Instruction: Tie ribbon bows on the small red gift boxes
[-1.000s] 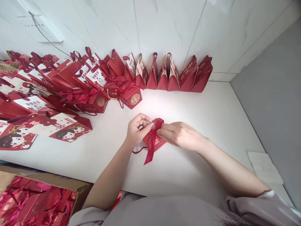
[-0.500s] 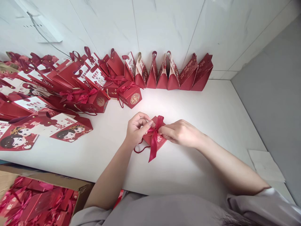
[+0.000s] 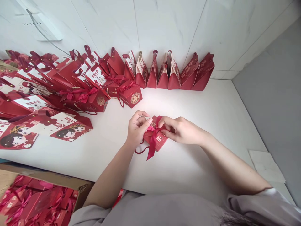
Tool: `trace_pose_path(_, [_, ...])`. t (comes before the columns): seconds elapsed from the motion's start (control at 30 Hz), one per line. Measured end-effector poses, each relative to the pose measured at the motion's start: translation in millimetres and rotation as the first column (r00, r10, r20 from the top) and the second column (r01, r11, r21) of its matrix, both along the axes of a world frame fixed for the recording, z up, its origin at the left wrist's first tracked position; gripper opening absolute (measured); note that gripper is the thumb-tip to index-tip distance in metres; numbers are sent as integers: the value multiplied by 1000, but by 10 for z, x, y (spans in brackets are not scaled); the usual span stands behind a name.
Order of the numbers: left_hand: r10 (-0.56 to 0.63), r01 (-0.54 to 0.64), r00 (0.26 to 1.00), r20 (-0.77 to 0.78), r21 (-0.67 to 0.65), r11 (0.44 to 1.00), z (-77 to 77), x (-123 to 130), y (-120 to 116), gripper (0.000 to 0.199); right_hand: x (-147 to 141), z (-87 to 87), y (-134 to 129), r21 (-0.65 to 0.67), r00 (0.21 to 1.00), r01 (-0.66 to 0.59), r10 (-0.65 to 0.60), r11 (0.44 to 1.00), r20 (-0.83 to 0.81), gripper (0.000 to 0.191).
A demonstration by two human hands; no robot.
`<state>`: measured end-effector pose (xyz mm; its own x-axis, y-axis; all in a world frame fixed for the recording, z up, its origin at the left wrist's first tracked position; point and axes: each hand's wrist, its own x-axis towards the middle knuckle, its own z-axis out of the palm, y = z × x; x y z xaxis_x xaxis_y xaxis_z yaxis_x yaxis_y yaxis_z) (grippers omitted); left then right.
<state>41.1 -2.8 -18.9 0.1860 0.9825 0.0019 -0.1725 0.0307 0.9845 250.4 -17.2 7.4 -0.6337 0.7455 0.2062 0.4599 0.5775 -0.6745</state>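
A small red gift box (image 3: 161, 142) with pale printed lettering lies on the white table in front of me. A red satin ribbon (image 3: 152, 145) is tied round it in a bow, one tail hanging over the near side. On the left of the bow, my left hand (image 3: 138, 128) pinches a ribbon loop between thumb and finger. From the right, my right hand (image 3: 176, 129) is closed in a pinch on the ribbon beside the knot. A dark red cord handle (image 3: 141, 152) curves out from the box's left side onto the table.
Finished-looking red gift boxes with ribbons (image 3: 131, 94) and handles crowd the table's left side. A row of upright red boxes (image 3: 174, 81) lines the tiled wall. At lower left, a cardboard carton (image 3: 83, 190) holds several beribboned boxes. Pale sheets (image 3: 265, 163) lie at right.
My right hand has shifted its fingers up and onto the ribbon near the knot, its thumb and finger now more visible. My left hand keeps its pinch; the box has turned slightly.
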Motion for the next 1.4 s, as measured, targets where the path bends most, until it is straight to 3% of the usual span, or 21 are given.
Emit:
trace_pose_path(0.13, [19, -16, 999, -42, 71, 997, 0, -11, 0, 17, 14, 21, 6, -5, 999, -12, 12, 1000, 43, 10])
trace_pose_path(0.37, [-27, 37, 997, -75, 132, 991, -33, -40, 21, 14, 67, 71, -31, 328, 964, -25, -65, 944, 259, 18])
trace_pose_path(0.5, [-59, 88, 987, -149, 203, 975, -20, -30, 11, 9, 22, 98, -88, 577, 901, -130, -146, 806, 408, 29])
trace_pose_path(0.6, [-74, 110, 982, -171, 216, 970, -6, -28, 1, 7, -28, 68, -89, 725, 900, -156, -206, 671, 383, 33])
trace_pose_path(0.7, [-82, 115, 982, -170, 200, 973, -5, -34, -13, 5, -24, 16, -43, 775, 915, -112, -240, 622, 325, 33])
trace_pose_path(1.0, [-164, 187, 973, -162, 136, 973, 8, -84, -4, 7, 115, -170, 76, 714, 854, 4, -374, 700, 362, 33])
trace_pose_path(1.17, [-222, 264, 928, -299, 104, 959, 81, -169, 26, 12, 239, 22, 78, 633, 765, 128, -482, 764, 427, 25])
trace_pose_path(1.23, [-231, 292, 911, -342, 139, 946, 94, -203, 36, 11, 341, 146, 50, 517, 702, 204, -492, 831, 515, 23])
trace_pose_path(1.3, [-220, 312, 904, -368, 211, 926, 94, -228, 46, 10, 455, 242, 16, 311, 655, 273, -412, 910, 633, 22])
trace_pose_path(1.4, [-211, 338, 898, -387, 296, 894, 85, -252, 60, 8, 568, 310, -12, -14, 616, 389, -249, 921, 747, 20])
